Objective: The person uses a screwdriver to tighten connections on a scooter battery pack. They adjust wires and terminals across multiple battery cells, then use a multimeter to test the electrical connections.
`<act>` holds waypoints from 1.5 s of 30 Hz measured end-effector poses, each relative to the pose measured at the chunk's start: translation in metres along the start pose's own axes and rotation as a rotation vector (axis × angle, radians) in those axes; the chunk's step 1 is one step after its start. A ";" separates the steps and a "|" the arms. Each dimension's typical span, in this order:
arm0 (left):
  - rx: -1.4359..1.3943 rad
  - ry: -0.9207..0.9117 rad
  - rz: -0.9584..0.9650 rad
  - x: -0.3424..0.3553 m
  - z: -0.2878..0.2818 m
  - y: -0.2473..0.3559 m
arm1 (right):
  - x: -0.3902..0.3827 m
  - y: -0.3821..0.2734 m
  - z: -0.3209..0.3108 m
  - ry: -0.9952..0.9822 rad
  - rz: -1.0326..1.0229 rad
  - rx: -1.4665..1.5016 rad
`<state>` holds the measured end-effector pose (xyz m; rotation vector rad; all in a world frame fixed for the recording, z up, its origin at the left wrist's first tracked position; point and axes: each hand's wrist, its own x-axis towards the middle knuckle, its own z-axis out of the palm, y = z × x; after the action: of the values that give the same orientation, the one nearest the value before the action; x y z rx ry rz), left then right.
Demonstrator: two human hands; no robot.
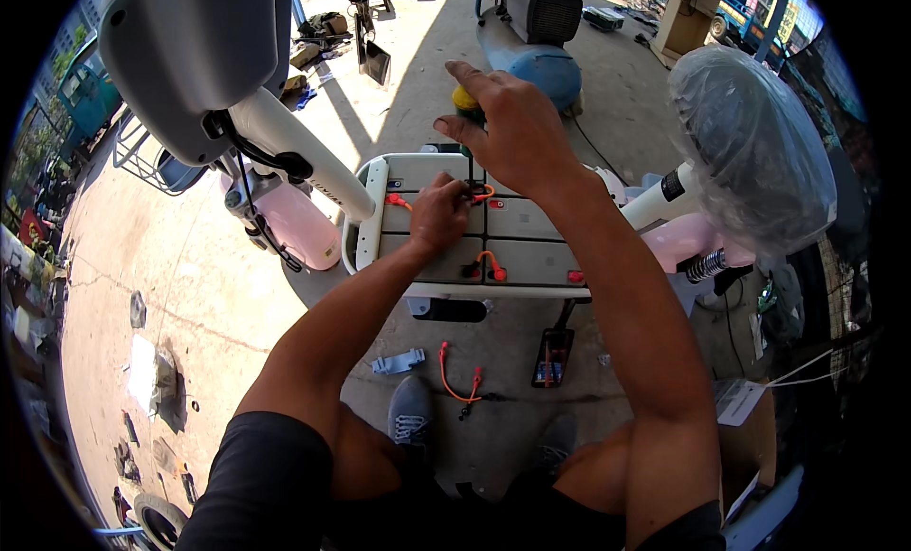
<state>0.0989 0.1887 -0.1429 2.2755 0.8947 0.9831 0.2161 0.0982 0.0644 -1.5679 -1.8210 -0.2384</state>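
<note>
My left hand (441, 215) is closed at the seam between grey battery blocks (524, 219), its fingertips pinching the dark end of a short orange cable (488, 190). Above it, my right hand (517, 124) has thumb and forefinger stretched apart around a screwdriver (465, 102) with a yellow and green handle. The screwdriver points down toward the left fingertips; its tip is hidden. The blocks sit in a white-framed tray (374, 209) on a vehicle. A second orange jumper cable (490, 259) loops over the near blocks.
A loose orange cable (457, 380), a blue-grey bracket (399, 362) and a black tray (552, 357) lie on the ground by my shoes. A white tube (304, 152) rises left; a plastic-wrapped seat (750, 152) stands right. Beyond is a blue air compressor (541, 67).
</note>
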 end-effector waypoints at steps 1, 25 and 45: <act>-0.008 0.005 0.008 0.001 0.001 -0.001 | 0.000 0.003 0.004 0.041 -0.012 0.027; 0.053 0.064 0.065 -0.001 0.001 -0.003 | 0.002 0.000 -0.009 -0.061 0.020 -0.053; 0.052 0.040 0.046 0.000 0.004 0.002 | 0.000 0.012 0.001 0.017 -0.046 0.056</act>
<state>0.1025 0.1868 -0.1437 2.3368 0.8985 1.0401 0.2273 0.1017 0.0602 -1.4828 -1.8363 -0.2190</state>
